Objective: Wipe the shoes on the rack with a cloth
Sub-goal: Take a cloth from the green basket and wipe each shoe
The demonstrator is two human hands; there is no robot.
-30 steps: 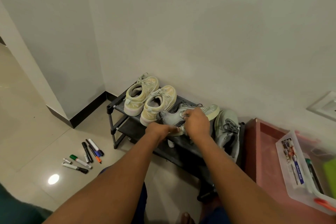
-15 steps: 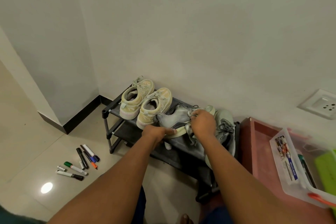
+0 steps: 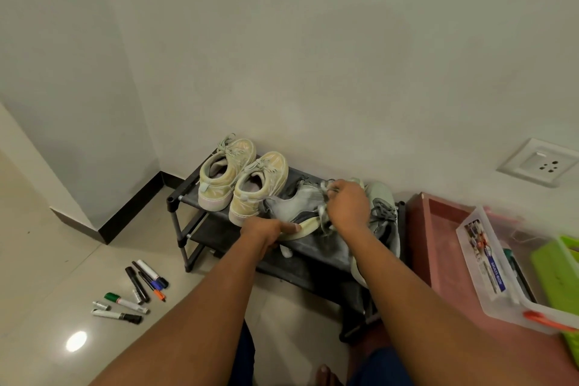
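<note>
A low black shoe rack (image 3: 185,197) stands against the wall. Two cream sneakers (image 3: 232,178) sit on its top shelf at the left. My left hand (image 3: 266,233) grips the heel end of a grey shoe (image 3: 294,202) tilted up off the shelf. My right hand (image 3: 347,205) holds a bunched grey cloth (image 3: 322,219) against that shoe's upper. A second grey-green shoe (image 3: 383,213) lies on its side just right of my right hand, partly hidden by my arm.
Several markers (image 3: 134,291) lie on the tiled floor left of the rack. A pink table (image 3: 438,238) at the right carries a clear plastic box (image 3: 488,266) and a green tray (image 3: 560,276). A wall socket (image 3: 540,163) sits above it.
My right hand with the cloth has moved up along the grey shoe toward its toe. My left hand keeps its hold on the heel. The camera has shifted slightly.
</note>
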